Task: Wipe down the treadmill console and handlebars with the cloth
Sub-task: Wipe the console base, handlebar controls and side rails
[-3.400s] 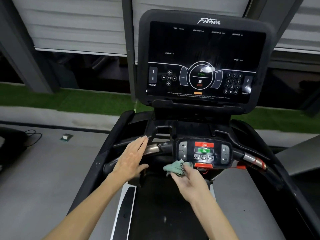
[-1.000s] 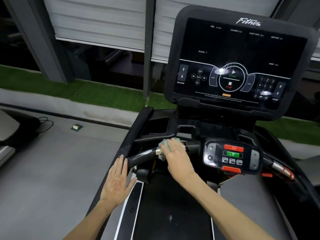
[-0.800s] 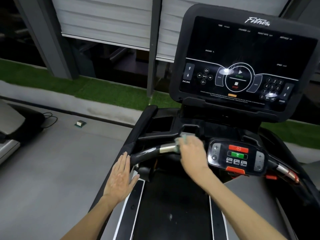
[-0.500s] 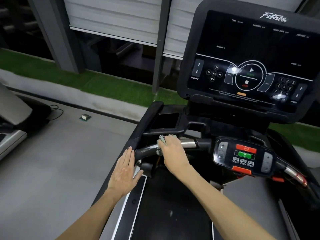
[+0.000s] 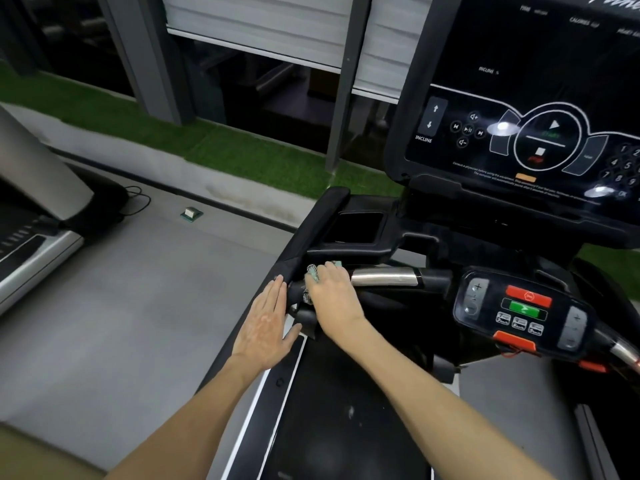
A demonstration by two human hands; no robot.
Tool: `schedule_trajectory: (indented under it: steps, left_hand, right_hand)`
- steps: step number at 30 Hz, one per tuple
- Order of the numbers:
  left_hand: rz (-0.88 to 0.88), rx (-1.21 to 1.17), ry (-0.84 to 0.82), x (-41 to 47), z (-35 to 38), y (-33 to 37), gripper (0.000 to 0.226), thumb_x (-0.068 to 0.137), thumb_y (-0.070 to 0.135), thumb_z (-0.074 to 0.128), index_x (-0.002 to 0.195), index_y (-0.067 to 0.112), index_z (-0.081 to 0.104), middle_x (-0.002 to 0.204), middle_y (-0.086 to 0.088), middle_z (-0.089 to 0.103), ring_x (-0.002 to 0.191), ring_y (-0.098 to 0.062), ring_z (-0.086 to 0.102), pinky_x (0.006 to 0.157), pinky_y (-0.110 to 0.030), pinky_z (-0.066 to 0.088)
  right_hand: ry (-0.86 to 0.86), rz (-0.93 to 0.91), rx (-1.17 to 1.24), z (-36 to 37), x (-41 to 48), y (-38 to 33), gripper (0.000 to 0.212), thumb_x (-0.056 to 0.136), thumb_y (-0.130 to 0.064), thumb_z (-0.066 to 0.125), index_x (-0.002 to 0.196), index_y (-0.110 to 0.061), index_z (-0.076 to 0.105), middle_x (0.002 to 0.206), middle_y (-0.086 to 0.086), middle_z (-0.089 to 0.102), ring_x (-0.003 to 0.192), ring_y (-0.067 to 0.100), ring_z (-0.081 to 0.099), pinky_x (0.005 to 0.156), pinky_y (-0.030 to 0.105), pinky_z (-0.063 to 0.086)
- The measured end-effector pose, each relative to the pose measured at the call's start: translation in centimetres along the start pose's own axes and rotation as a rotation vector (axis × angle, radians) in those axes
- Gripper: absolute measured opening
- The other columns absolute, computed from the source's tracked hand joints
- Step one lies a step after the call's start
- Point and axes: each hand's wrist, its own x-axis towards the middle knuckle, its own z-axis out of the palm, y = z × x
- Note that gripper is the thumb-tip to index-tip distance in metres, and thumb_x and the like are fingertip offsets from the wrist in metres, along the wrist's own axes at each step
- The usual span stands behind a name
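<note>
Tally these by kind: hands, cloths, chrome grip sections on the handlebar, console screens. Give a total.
hands: 2 (left hand, right hand)
cloth: 1
chrome grip sections: 2
console screen: 1
Total: 6

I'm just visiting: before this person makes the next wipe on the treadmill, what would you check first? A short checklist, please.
1. Cloth held: ok, the right hand curls over it.
2. Cloth on the handlebar: ok, it sits at the bar's left end.
3. Left hand out of the way: ok, it lies flat and open by the side rail, beside the cloth.
4. Path to the right: ok, the silver section is bare up to the control pad.
5. Treadmill switched off, in case the pad's buttons get pressed: cannot tell.
6. Bar already clean: cannot tell.
</note>
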Motion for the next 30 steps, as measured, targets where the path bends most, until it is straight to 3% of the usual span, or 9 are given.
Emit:
schedule_trajectory:
  steps: [4,7,11,16,19,24,27,30]
  left_hand:
    - [-0.013,-0.021,0.002,-0.2,-0.1,0.0,0.084,0.093,0.046,0.052,0.151,-0.001,0.012,0.16,-0.014,0.012,0.148,-0.024,0.012,0.118,-0.032,0.007]
    - [-0.026,-0.067,-0.001,-0.2,0.0,0.1,0.084,0.095,0.046,0.048,0.152,0.003,0.004,0.161,-0.01,0.002,0.149,-0.02,0.003,0.117,-0.027,-0.004]
    - [-0.028,-0.121,0.014,-0.2,-0.1,0.1,0.087,0.091,0.043,0.053,0.153,0.003,0.007,0.161,-0.011,0.007,0.149,-0.021,0.007,0.117,-0.026,-0.002]
    - [-0.016,-0.167,0.012,0.0,-0.2,-0.2,0.085,0.086,0.036,0.057,0.152,0.002,0.014,0.159,-0.014,0.016,0.148,-0.021,0.012,0.12,-0.029,0.007]
    - [-0.011,-0.151,0.008,-0.2,-0.2,-0.3,0.088,0.087,0.037,0.058,0.152,0.002,0.011,0.16,-0.013,0.012,0.148,-0.022,0.01,0.118,-0.027,0.002]
    - [-0.009,-0.156,0.007,-0.1,-0.2,-0.2,0.09,0.088,0.039,0.057,0.153,0.005,0.004,0.161,-0.01,0.006,0.149,-0.02,0.006,0.118,-0.025,-0.001]
    - [0.0,-0.16,-0.002,-0.1,-0.2,-0.4,0.089,0.087,0.04,0.056,0.152,0.003,0.007,0.161,-0.013,0.009,0.149,-0.021,0.007,0.119,-0.027,0.001]
    - [0.014,-0.191,0.018,0.1,-0.4,-0.4,0.086,0.087,0.041,0.054,0.152,0.002,0.014,0.159,-0.014,0.018,0.148,-0.02,0.012,0.121,-0.034,0.013]
  right_hand:
    - [0.008,0.128,-0.04,-1.1,-1.4,2.0,0.048,0.08,-0.009,0.06,0.127,-0.007,0.05,0.117,0.016,0.054,0.113,0.034,0.047,0.096,0.041,0.039]
    - [-0.025,0.28,-0.116,-2.2,-2.2,2.6,0.042,0.079,-0.003,0.057,0.12,-0.002,0.053,0.113,0.021,0.055,0.11,0.037,0.049,0.094,0.044,0.043]
    - [-0.029,0.091,-0.046,-1.0,0.1,0.9,0.038,0.079,-0.01,0.06,0.117,-0.008,0.055,0.108,0.013,0.057,0.105,0.031,0.05,0.096,0.041,0.038]
    - [-0.052,-0.129,0.085,1.1,1.6,-2.0,0.028,0.069,-0.007,0.071,0.096,-0.01,0.065,0.089,0.008,0.062,0.09,0.027,0.056,0.087,0.037,0.043]
    - [-0.007,-0.104,0.122,0.7,0.4,-0.5,0.033,0.061,-0.001,0.074,0.093,-0.008,0.066,0.09,0.011,0.062,0.09,0.03,0.056,0.084,0.039,0.047]
    - [-0.011,0.139,-0.005,0.0,-1.9,0.6,0.052,0.062,-0.003,0.074,0.112,-0.002,0.06,0.112,0.021,0.057,0.116,0.039,0.048,0.105,0.047,0.038]
    - [-0.017,0.066,-0.025,0.5,-0.2,-1.2,0.05,0.067,-0.013,0.073,0.114,-0.004,0.059,0.107,0.016,0.058,0.109,0.035,0.05,0.103,0.045,0.037]
    - [-0.011,-0.027,0.1,1.4,1.6,-3.4,0.037,0.068,-0.008,0.072,0.103,-0.006,0.063,0.096,0.01,0.06,0.099,0.029,0.053,0.104,0.042,0.036]
